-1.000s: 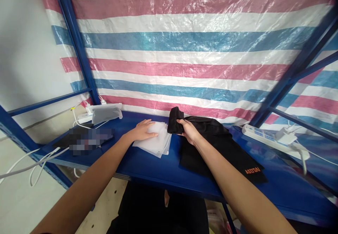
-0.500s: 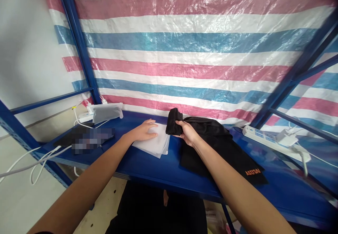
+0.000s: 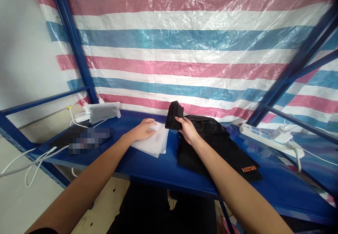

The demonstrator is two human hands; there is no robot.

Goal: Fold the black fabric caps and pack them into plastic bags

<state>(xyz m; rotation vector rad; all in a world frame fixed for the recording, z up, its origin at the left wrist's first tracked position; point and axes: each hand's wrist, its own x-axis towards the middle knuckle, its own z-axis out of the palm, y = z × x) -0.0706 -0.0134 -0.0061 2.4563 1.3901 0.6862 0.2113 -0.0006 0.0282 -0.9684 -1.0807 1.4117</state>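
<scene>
My right hand [image 3: 188, 129] grips a folded black cloth bundle [image 3: 173, 116], thumb on its near side, and holds it up just above the blue shelf. My left hand [image 3: 144, 129] lies with fingers stretched out on a stack of frosted plastic zip bags [image 3: 149, 145]. Under my right wrist and forearm a larger black cloth [image 3: 224, 146] is spread on the shelf, with orange lettering near its front right corner. Whether the bundle joins this cloth is hidden behind my hand.
The blue metal shelf [image 3: 148, 168] ends close to my body. At its left end lie a frosted pouch [image 3: 104, 112], white cables [image 3: 43, 160] and a flat dark object [image 3: 89, 139], partly blurred. A white power strip [image 3: 269, 140] lies at the right. Striped sheeting [image 3: 185, 54] hangs behind.
The black cloth bundle in my right hand has risen slightly and its lower end has swung a little leftward. My left hand stays on the bags. The whole view has shifted slightly.
</scene>
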